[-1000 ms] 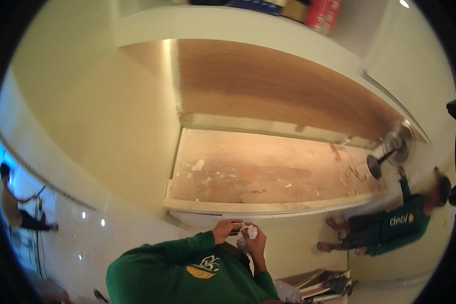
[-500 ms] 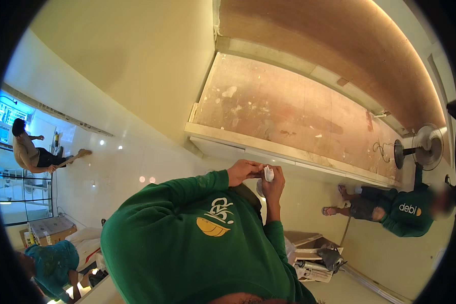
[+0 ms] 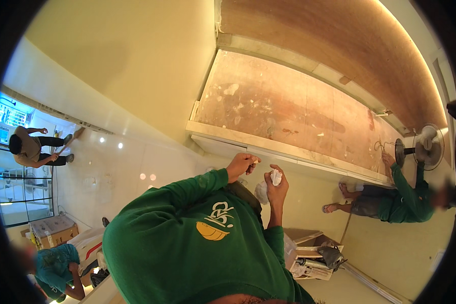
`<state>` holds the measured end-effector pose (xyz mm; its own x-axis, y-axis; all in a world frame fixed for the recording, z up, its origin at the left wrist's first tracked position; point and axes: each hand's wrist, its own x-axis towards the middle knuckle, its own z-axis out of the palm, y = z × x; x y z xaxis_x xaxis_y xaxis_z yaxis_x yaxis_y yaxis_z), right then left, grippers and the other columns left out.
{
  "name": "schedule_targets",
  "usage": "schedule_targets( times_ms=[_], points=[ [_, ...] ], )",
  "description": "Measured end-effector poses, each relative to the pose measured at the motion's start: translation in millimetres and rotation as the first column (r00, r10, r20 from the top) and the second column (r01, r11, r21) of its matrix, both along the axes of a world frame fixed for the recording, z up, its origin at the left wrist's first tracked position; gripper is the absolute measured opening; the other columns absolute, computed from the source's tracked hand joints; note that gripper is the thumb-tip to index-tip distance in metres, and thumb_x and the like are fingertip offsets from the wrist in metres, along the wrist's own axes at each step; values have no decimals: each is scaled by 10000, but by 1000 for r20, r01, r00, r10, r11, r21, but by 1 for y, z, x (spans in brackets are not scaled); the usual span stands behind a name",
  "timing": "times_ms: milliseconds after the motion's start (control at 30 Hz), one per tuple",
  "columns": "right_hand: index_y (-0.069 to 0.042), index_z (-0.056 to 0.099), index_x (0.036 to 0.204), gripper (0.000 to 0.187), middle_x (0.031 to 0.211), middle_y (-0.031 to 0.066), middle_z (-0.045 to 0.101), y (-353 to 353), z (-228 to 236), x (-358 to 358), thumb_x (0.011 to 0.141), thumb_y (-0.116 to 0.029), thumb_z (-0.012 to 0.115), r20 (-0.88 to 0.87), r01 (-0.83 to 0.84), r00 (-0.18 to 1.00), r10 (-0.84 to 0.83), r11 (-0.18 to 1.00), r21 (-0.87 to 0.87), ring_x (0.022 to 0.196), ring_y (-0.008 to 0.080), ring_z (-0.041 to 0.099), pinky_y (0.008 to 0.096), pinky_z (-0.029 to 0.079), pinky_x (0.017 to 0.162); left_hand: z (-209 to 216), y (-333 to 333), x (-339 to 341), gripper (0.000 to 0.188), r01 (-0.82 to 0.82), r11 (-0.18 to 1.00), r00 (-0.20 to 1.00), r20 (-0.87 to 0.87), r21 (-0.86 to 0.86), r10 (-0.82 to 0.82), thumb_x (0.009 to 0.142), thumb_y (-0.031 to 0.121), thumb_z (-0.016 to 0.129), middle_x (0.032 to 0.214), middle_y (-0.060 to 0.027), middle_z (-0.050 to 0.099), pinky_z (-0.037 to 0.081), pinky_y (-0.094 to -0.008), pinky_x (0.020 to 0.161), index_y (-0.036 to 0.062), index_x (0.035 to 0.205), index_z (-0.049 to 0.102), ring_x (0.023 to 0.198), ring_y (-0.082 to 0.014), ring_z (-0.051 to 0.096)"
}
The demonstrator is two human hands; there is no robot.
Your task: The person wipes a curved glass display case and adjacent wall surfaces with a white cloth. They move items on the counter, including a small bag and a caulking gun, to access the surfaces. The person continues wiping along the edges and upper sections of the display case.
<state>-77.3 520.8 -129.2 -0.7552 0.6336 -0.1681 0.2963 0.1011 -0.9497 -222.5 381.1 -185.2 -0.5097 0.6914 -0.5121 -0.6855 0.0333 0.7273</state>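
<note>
My left hand (image 3: 240, 168) is closed in a pinch, with a small pale-yellow piece (image 3: 257, 161) at its fingertips; what that piece is, I cannot make out. A short gap away, my right hand (image 3: 277, 191) grips a crumpled white plastic bag (image 3: 262, 193). Part of the bag pokes up between thumb and fingers, and the rest bulges out beside the palm. Both hands are raised in front of my chest, at the near side of a long stained counter (image 3: 289, 109).
A co-worker in green (image 3: 408, 195) reaches to the counter's right end by a fan (image 3: 429, 147). Another holds a broom (image 3: 72, 139) on the glossy floor at far left. A person in teal (image 3: 55, 266) is at lower left near a cardboard box (image 3: 53, 230). A wooden crate (image 3: 309, 253) holds tools.
My hands have moved apart, the left now with a small yellowish piece showing. The co-worker at right has reached toward the counter. The person with the broom has shifted stance.
</note>
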Motion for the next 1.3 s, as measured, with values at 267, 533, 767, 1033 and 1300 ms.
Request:
schedule_targets(
  times_ms=[267, 533, 767, 1033, 1300],
  points=[
    [-62, 765, 1215, 268, 913, 4, 699, 7, -11, 12, 956, -100, 821, 72, 29, 997, -35, 996, 81, 837, 114, 622, 301, 529, 792, 26, -2, 0, 405, 69, 997, 996, -55, -33, -71, 1134, 378, 634, 729, 2, 593, 422, -299, 489, -9, 1085, 739, 562, -111, 557],
    [-55, 761, 1194, 250, 923, 16, 708, 0, -22, 12, 954, -100, 813, 97, 58, 993, -65, 996, 67, 845, 119, 634, 302, 533, 802, 14, -6, -8, 221, 123, 985, 988, -107, 119, -110, 1071, 125, 722, 983, -147, 773, 657, -322, 760, -78, 1158, 713, 886, -224, 804],
    [-50, 759, 1194, 253, 947, 36, 730, -3, -19, 1, 952, -97, 814, 100, 49, 993, -58, 995, 88, 864, 129, 655, 307, 543, 818, -1, -5, -12, 262, 188, 977, 981, -57, 97, -184, 1142, 109, 572, 1077, -160, 748, 648, -337, 814, -98, 1277, 661, 897, -229, 782],
    [-54, 764, 1239, 371, 1097, 133, 810, -1, -30, -5, 912, -190, 871, 100, -6, 995, -12, 983, 182, 996, 228, 763, 383, 591, 926, 2, -5, -14, 261, 249, 967, 957, -142, -58, -255, 1123, 245, 628, 713, -25, 583, 446, -307, 491, 13, 1042, 715, 560, -118, 537],
    [-98, 737, 1294, 398, 1181, 124, 793, 5, -7, 1, 953, -276, 840, 134, -19, 991, -4, 985, 170, 1080, 294, 754, 409, 572, 963, 33, 9, -10, 460, 273, 936, 936, -164, -223, -312, 1120, 419, 652, 579, 54, 478, 280, -243, 426, 41, 860, 688, 443, -43, 382]
  ],
)
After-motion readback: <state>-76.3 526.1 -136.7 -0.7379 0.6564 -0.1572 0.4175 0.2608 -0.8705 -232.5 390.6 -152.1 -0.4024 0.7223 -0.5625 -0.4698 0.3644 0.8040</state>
